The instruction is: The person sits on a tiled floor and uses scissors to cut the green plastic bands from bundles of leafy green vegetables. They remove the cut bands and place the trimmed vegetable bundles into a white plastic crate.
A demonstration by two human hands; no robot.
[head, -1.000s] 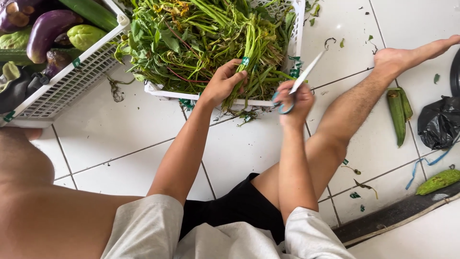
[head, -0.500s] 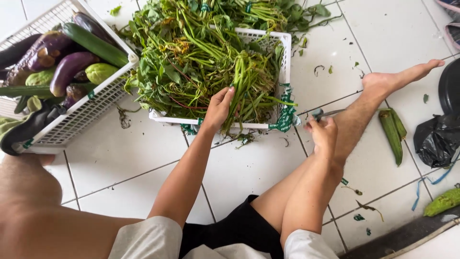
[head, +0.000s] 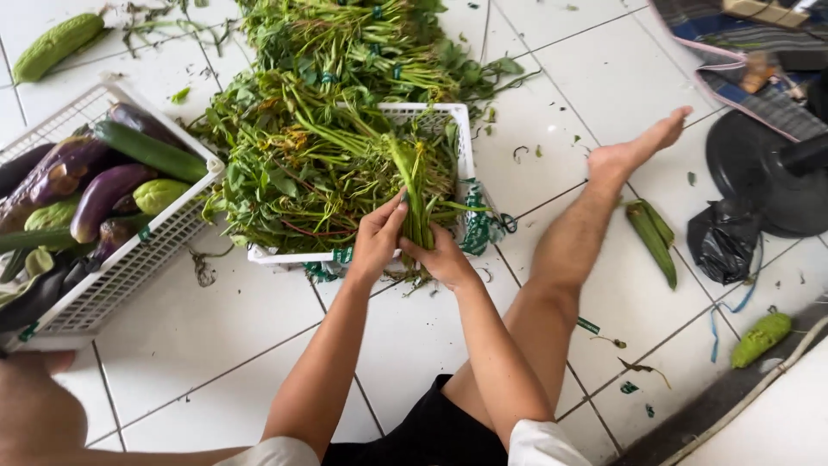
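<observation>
Two hands — my left hand (head: 377, 239) and right hand (head: 442, 259) — had fingers closed round a bunch of greens (head: 416, 194) over the white basket (head: 463, 142) — gathering it, I judged, needing a firm lift next.

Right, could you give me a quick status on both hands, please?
Left hand and right hand both closed on a bunch of green stems. Bunch rests over the white basket. Nothing in the way.

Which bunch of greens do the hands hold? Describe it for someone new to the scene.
Find the white basket heaped with leafy greens at centre. At its near edge, both hands clasp one bunch of stems. Unlike the loose tangle around it, it stands upright, gathered tight.
</observation>
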